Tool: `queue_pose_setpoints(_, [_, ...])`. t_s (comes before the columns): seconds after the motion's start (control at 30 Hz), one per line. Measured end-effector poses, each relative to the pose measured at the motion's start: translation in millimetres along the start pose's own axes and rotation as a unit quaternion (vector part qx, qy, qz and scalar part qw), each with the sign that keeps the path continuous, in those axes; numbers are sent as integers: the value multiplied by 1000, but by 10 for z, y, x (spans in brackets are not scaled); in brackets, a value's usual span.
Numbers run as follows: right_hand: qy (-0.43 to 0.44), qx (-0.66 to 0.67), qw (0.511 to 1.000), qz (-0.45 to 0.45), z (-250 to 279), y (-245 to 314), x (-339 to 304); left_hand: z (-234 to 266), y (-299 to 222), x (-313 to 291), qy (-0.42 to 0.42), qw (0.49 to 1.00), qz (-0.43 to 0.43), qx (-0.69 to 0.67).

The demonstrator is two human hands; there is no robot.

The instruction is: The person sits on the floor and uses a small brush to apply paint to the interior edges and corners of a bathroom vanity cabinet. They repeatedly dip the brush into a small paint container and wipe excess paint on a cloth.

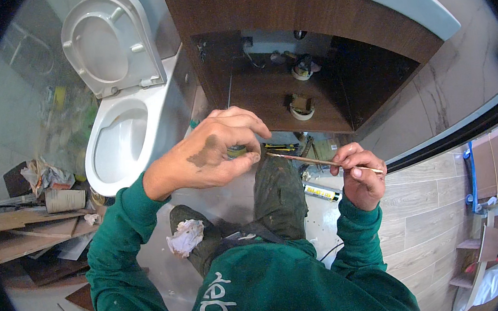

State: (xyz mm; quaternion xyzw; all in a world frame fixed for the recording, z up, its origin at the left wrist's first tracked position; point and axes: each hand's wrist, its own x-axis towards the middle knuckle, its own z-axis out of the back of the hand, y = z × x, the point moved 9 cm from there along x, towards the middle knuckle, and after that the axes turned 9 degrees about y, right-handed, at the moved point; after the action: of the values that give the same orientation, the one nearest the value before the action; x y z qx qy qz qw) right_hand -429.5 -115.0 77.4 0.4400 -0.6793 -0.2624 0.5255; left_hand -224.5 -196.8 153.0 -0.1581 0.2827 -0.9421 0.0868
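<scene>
My right hand [360,172] is closed around a thin paintbrush [315,161], its light handle end sticking out past my fingers. The brush tip points left and stops just short of my left thumb. Held over my lap, my left hand [218,143] is curved, thumb and fingers apart. A grey-brown smear marks its back. In the gap between thumb and fingers shows part of a round greenish-yellow thing [236,151]; whether the hand touches it I cannot tell. A crumpled white tissue [186,238] lies by my left leg.
A white toilet [121,145] with raised lid stands left. Ahead, an open brown cabinet [306,6] holds two small white cups [302,112] with stuff inside. Tools [281,147] and a white tube [321,192] lie on the floor. Boards [35,236] are piled left.
</scene>
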Motion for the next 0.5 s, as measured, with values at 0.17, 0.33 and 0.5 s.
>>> queue_pose_setpoints(0.17, [7,9,1000,-1,-7,-14,-5,2,-26,11,-9,1000,8,-20])
queue_pose_setpoints(0.33, [21,-14,1000,1,-33,-17,-2,-93,-70,94,9,1000,1,-20])
queue_pose_setpoints(0.5, [13,1,1000,-6,17,-35,-19,-116,-27,77,13,1000,-1,12])
